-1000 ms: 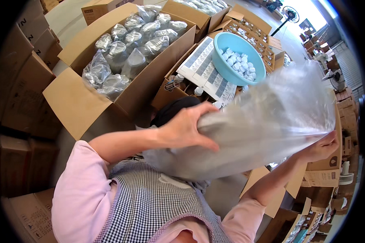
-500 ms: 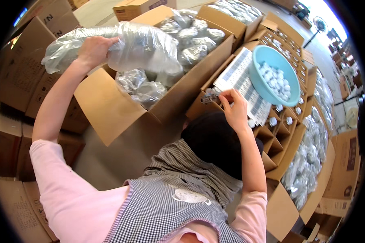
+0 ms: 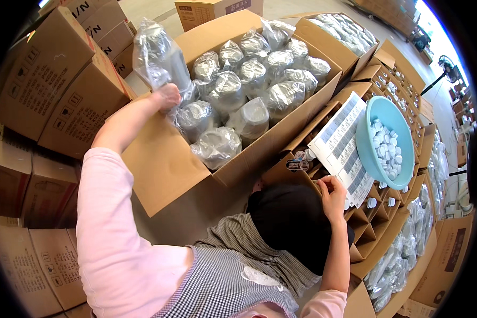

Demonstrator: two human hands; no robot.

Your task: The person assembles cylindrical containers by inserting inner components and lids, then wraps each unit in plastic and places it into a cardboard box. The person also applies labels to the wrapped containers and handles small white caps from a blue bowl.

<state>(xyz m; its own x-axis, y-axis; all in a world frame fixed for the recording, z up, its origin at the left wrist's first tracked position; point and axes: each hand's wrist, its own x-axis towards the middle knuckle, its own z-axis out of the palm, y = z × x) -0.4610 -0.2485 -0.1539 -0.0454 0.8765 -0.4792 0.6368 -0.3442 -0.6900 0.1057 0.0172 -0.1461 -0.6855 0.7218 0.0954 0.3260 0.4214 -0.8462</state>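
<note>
My left hand (image 3: 167, 97) is closed on the lower end of a long bundle in clear plastic wrap (image 3: 158, 53), which stands tilted at the left end of an open carton (image 3: 273, 132). Several similar plastic-wrapped, rounded bundles (image 3: 252, 119) stand close together inside that carton. My right hand (image 3: 333, 196), thumb and fingers pinched together, is over the near edge of a divided carton (image 3: 365, 236); whatever it may hold is too small to make out. Close to it lies a printed sheet of labels (image 3: 342, 151), and a light blue basin (image 3: 379, 169) full of white caps (image 3: 389, 151) rests beside the sheet.
Closed cartons (image 3: 47, 90) are stacked along the left. Another open carton with plastic-wrapped goods (image 3: 344, 32) stands at the back, and one more (image 3: 400, 249) at the right. White-capped bottles (image 3: 371, 202) sit in some divided cells. A fan (image 3: 448, 63) stands far right.
My left hand has swung the wrapped bundle from lying level over the carton to standing near its left end. My right hand remains pinched by the divided carton. The view has shifted.
</note>
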